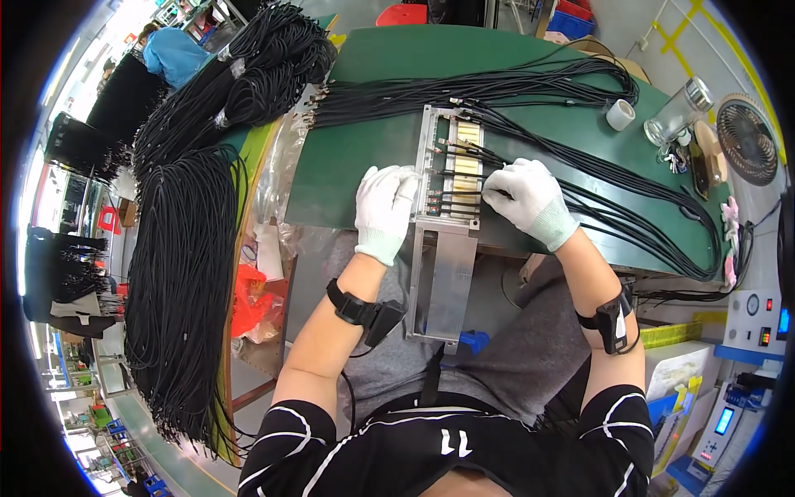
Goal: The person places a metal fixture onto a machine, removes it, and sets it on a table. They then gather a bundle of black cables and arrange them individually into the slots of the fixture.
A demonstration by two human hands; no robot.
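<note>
A long metal fixture point(424, 137) with a row of slots lies on the green table, its near end reaching past the table edge over my lap. Several black cable ends point(451, 194) sit side by side in it, with pale yellow blocks point(468, 132) along the right part. My left hand point(385, 211), in a white glove, grips the fixture's left edge with bent fingers. Just right of the fixture, my gloved right hand point(526, 197) is closed in a pinch on a black cable. The fingertips partly hide that cable; others run out rightward beneath this hand.
Black cables point(480, 87) stretch across the green table point(364, 58). Large cable bundles point(186, 273) hang over a stand at left. A glass bottle point(683, 112), white tape roll point(619, 115) and small fan point(747, 137) stand at right. Instrument boxes point(754, 319) sit lower right.
</note>
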